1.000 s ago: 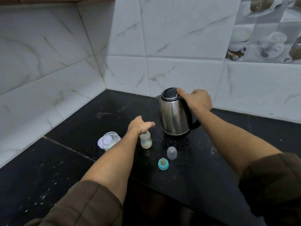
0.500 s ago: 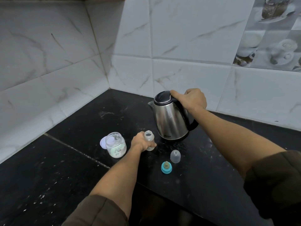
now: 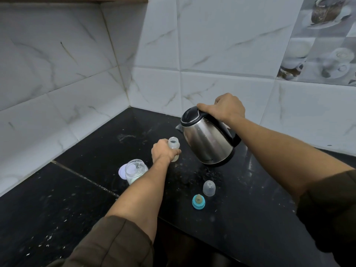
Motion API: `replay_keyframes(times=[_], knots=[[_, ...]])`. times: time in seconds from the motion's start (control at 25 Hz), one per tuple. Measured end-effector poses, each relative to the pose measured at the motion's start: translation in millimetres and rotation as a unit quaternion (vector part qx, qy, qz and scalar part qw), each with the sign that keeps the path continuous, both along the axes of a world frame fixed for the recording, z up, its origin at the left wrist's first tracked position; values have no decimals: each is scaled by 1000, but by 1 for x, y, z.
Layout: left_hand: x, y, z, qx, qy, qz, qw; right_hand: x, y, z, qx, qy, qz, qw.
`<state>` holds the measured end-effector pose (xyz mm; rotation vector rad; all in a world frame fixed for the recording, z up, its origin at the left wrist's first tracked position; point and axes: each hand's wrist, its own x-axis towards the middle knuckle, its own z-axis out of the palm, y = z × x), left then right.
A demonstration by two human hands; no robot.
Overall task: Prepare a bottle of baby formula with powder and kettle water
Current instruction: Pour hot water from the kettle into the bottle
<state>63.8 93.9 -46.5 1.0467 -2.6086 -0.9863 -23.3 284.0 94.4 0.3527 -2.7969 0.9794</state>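
- Black stone counter [image 3: 77, 189] runs into a back corner of white marble tiles
- Steel kettle [image 3: 206, 143] near the back edge, tilted with its spout towards the bottle; the right hand [image 3: 227, 108] has its fingers wrapped round the black handle
- Left hand [image 3: 163, 153] curls round the open baby bottle [image 3: 173, 144], upright just beside the kettle
- Open powder jar [image 3: 134, 170] stands left of the bottle
- Clear cap [image 3: 209, 188] and teal teat ring [image 3: 198, 201] sit near the front edge

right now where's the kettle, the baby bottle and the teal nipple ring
kettle [image 3: 208, 143], head view, on its steel body
baby bottle [image 3: 174, 146], head view, on its neck below the open mouth
teal nipple ring [image 3: 198, 206], head view, on the collar's front edge
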Motion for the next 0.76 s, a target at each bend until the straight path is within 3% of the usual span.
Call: replay_keyframes(times=[0.76], knots=[[2, -10, 24, -53, -26, -22, 998, 0, -33, 20, 156, 77, 66, 983]])
